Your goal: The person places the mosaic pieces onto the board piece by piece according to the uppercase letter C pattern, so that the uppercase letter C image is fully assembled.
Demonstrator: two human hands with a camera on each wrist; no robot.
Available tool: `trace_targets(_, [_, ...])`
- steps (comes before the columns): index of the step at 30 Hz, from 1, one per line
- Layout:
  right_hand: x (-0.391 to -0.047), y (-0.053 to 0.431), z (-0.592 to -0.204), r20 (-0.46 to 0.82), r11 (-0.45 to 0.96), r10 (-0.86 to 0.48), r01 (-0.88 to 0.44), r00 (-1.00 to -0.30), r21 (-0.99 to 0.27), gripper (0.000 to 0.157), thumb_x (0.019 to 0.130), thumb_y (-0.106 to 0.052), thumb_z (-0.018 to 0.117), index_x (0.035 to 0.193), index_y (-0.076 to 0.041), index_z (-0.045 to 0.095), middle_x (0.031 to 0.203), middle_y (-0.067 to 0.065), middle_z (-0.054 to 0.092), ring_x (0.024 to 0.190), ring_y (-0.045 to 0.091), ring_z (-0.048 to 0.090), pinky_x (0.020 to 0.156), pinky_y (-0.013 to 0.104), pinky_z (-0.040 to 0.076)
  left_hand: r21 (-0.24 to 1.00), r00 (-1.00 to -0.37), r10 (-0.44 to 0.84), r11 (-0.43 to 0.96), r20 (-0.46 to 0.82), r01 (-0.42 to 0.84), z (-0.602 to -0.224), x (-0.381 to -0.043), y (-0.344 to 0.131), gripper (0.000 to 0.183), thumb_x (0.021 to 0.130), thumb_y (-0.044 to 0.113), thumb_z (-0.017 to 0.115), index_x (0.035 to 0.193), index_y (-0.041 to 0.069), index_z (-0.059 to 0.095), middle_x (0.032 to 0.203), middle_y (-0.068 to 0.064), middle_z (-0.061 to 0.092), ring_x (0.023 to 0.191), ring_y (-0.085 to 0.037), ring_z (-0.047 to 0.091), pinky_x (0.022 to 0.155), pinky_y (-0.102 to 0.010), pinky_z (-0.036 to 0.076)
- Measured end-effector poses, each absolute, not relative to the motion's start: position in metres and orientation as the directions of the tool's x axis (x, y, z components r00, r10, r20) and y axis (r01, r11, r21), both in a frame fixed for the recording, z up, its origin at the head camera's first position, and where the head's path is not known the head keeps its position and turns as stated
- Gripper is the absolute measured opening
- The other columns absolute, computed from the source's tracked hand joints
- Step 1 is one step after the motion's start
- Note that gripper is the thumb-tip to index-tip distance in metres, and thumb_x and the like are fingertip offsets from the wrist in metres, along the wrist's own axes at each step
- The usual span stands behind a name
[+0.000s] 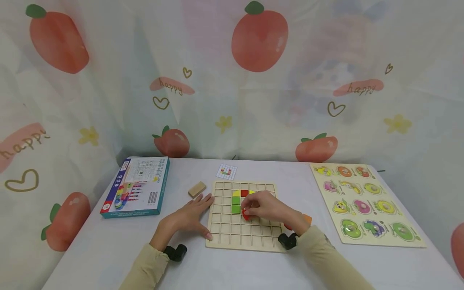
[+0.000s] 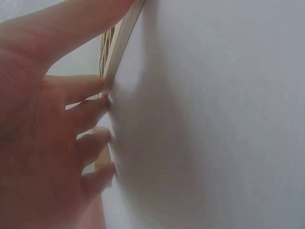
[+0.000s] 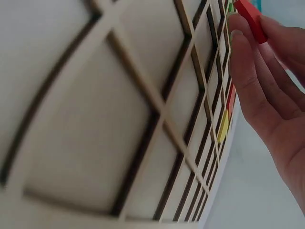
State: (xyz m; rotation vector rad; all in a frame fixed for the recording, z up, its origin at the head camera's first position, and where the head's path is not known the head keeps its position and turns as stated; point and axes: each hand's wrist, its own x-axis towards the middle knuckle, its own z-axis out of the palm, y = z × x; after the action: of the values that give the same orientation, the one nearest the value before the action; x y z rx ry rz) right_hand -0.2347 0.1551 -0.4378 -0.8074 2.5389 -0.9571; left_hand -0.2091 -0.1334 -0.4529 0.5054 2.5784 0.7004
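Note:
A wooden grid board [image 1: 224, 233] lies flat on the white table, with green tiles [image 1: 236, 204], a red square tile [image 1: 245, 193] and yellow pieces [image 1: 236, 193] set in its cells. Between thumb and fingers my right hand [image 1: 266, 205] pinches a red tile [image 3: 252, 21], held over the board just right of the lower green tile. My left hand [image 1: 188, 215] lies spread along the board's left edge; thumb and fingertips touch that edge in the left wrist view. The right hand partly hides the pieces at the top right.
Beyond the left hand lies a small wooden block [image 1: 197, 189]. A pattern card [image 1: 226, 171] is behind the board. On the left sits a game box [image 1: 137, 187]; on the right, a fruit puzzle board [image 1: 366, 205]. An orange piece [image 1: 307, 218] shows beside the right wrist.

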Motion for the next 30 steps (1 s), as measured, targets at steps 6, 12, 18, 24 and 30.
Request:
trace_targets(6, [-0.238,0.139,-0.438,-0.093,0.606,-0.643,-0.431,-0.76,-0.668,0.004,0.093,-0.012,0.075,0.097,-0.014,0.076,0.086,-0.01,0.07,0.078,0.006,0.059,0.073,0.022,0.051,0.545,-0.847,0.442,0.806,-0.295,0.23,-0.451,-0.21,-0.133,0.115,0.07,0.039,0.094,0.163,0.013,0.032,0.173,-0.005,0.021,0.161,-0.031,0.008,0.127,-0.061,0.016])
trace_targets(12, [-0.239,0.128,-0.439,-0.096,0.602,-0.656,-0.442,-0.748,-0.666,0.005,0.093,-0.009,0.075,0.095,-0.012,0.076,0.085,-0.008,0.07,0.077,0.007,0.059,0.074,0.022,0.052,0.536,-0.84,0.448,0.81,-0.307,0.236,-0.455,-0.212,-0.134,0.114,0.072,0.04,0.093,0.163,0.013,0.03,0.173,-0.005,0.019,0.161,-0.032,0.006,0.127,-0.061,0.015])
trace_targets(18, [-0.236,0.121,-0.442,-0.111,0.635,-0.634,-0.433,-0.765,-0.64,0.008,0.092,-0.006,0.076,0.094,-0.014,0.076,0.085,-0.008,0.068,0.079,0.011,0.058,0.075,0.025,0.052,0.539,-0.848,0.432,0.813,-0.306,0.22,-0.457,-0.21,-0.132,0.114,0.07,0.042,0.094,0.163,0.015,0.032,0.173,-0.003,0.021,0.162,-0.03,0.007,0.127,-0.061,0.017])
trace_targets(24, [-0.233,0.118,-0.444,-0.108,0.636,-0.625,-0.423,-0.774,-0.645,0.01,0.088,-0.008,0.08,0.093,-0.015,0.075,0.083,-0.008,0.067,0.078,0.011,0.059,0.072,0.026,0.053,0.528,-0.85,0.432,0.818,-0.3,0.229,-0.457,-0.21,-0.133,0.115,0.069,0.043,0.094,0.163,0.016,0.032,0.173,-0.002,0.021,0.162,-0.028,0.008,0.128,-0.058,0.016])
trace_targets(30, [-0.233,0.119,-0.446,-0.09,0.612,-0.65,-0.45,-0.755,-0.65,0.011,0.086,-0.004,0.081,0.09,-0.01,0.073,0.081,-0.003,0.068,0.074,0.009,0.06,0.07,0.023,0.053,0.528,-0.848,0.435,0.817,-0.303,0.231,-0.457,-0.212,-0.133,0.116,0.069,0.042,0.094,0.163,0.015,0.032,0.173,-0.002,0.021,0.162,-0.029,0.008,0.129,-0.058,0.015])
